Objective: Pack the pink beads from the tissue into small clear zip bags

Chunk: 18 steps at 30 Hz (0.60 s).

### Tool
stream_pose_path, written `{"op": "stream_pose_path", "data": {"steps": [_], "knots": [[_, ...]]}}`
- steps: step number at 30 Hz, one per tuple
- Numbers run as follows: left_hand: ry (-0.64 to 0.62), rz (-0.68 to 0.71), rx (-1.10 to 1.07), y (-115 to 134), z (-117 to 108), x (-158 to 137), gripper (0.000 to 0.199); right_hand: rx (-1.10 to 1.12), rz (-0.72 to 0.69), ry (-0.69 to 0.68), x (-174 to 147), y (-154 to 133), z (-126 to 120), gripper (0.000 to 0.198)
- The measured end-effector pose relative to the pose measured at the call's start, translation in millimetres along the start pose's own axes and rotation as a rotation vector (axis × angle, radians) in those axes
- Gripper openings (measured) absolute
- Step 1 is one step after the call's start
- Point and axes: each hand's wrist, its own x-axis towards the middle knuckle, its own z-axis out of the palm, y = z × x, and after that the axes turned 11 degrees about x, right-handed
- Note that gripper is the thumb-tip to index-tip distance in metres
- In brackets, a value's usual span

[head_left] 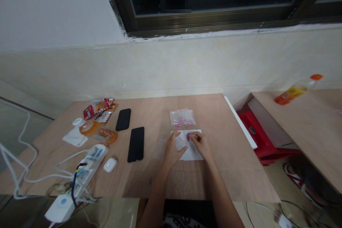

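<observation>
A white sheet of paper (192, 154) lies on the table in front of me. On it is a small purple cluster that looks like beads (188, 136). The fingertips of my right hand (201, 145) are pinched together at the cluster's right side. My left hand (171, 150) rests at the paper's left edge, thumb and fingers spread apart, holding nothing. Between the hands runs a thin reddish line (183, 140); whether it is thread or a mark I cannot tell. Just behind the paper lies a clear plastic bag (182, 117) with small pink pieces along its bottom.
To the left are two black phones (136, 144) (123, 119), a white earbud case (110, 165), a power strip (91, 164) with cables, an orange drink bottle (97, 131) on its side and snack packets (98, 108). A red stool (253, 131) and another table (301, 124) stand right.
</observation>
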Motion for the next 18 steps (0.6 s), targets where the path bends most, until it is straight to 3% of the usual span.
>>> {"op": "stream_pose_path", "data": {"steps": [7, 12, 18], "knots": [[0.004, -0.009, -0.033, 1, 1, 0, 0.084, 0.088, -0.048, -0.151, -4, -24, 7, 0.039], [0.085, -0.043, -0.149, -2, -7, 3, 0.085, -0.008, -0.020, -0.046, 1, -4, 0, 0.037], [0.229, -0.169, -0.573, -7, -30, 10, 0.090, -0.260, -0.010, -0.054, 4, 25, -2, 0.026]]}}
